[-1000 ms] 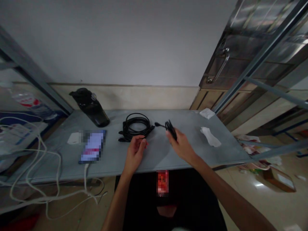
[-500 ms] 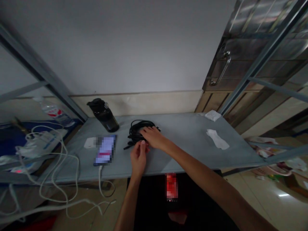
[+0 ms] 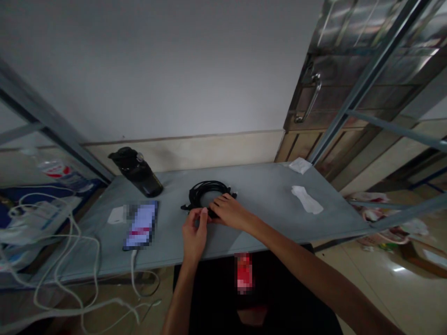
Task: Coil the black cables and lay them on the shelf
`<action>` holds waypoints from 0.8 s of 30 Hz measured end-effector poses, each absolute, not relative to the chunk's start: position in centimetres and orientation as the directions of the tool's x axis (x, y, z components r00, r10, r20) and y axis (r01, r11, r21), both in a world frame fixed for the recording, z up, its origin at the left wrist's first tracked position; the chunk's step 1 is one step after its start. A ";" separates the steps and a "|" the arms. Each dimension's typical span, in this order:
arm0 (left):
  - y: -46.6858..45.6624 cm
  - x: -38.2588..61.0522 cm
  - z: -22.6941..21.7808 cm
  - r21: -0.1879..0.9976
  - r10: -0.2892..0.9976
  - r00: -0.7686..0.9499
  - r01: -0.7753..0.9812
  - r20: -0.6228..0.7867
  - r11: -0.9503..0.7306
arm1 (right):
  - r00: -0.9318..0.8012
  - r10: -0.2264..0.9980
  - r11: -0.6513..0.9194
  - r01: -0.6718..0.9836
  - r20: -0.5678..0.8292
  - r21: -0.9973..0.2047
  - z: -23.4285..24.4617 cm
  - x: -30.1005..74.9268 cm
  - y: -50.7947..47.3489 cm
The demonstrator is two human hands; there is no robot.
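While the person leans over the table (image 3: 265, 223), the cable (image 3: 206, 191) sits flat on it about mid-table, a bit toward the back wall, wound into a loose black coil. The coil is more oval than round from where I'm standing, with its long axis running left-right along the table. One stubby end pokes out at the left toward the phone (image 3: 140, 224), and another bit sticks out on the right.

The left hand (image 3: 194, 233) is at the near rim of the coil, thumb and fingers pinched together on a strand there. The right hand (image 3: 228, 211) lies over the near-right part of the coil, fingers stretched out across it. Whether it's actually gripping anything underneath, I honestly can't tell.

Compared to a second ago, the right hand was off to the right of the coil, holding a small bunch of cable up above the table, and that loose bunch is now in with the coil. Half a second ago that hand was resting further back on top of the coil. Now it's come to the near edge, right up against the left hand.

The bottle (image 3: 137, 171) stands behind-left of the coil, well apart from it, and a tissue (image 3: 306, 199) lies off to the right.
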State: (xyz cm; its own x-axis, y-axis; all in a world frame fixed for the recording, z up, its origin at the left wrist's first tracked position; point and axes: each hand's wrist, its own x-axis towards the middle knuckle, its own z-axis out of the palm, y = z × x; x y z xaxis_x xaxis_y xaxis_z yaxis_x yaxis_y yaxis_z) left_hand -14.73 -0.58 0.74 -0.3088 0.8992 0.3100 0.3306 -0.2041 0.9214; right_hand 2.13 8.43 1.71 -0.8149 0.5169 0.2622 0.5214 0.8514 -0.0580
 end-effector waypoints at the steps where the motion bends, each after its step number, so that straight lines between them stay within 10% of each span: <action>1: -0.6 -14.7 0.8 0.919 0.918 -0.259 0.336 0.299 -0.205 | -0.811 0.522 0.847 0.529 0.266 -0.047 1.5 3.3 8.0; 13: 4.5 -12.5 0.8 0.832 0.954 0.083 0.472 0.287 -0.291 | -0.574 0.711 0.676 0.717 0.406 -0.169 0.4 17.9 6.3; 24: -2.7 -17.8 -0.3 0.656 0.923 0.006 0.702 0.385 -0.278 | -0.105 0.758 0.398 0.856 0.644 -0.329 -3.7 30.2 -3.8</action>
State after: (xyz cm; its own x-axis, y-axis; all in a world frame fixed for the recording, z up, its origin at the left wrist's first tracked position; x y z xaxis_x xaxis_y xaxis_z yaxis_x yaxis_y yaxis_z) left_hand -17.80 -2.65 -0.33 0.0058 0.9229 0.3849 0.7022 -0.2778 0.6555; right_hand 30.20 -3.83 -3.66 -0.1045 0.7582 0.6436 0.8564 0.3977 -0.3294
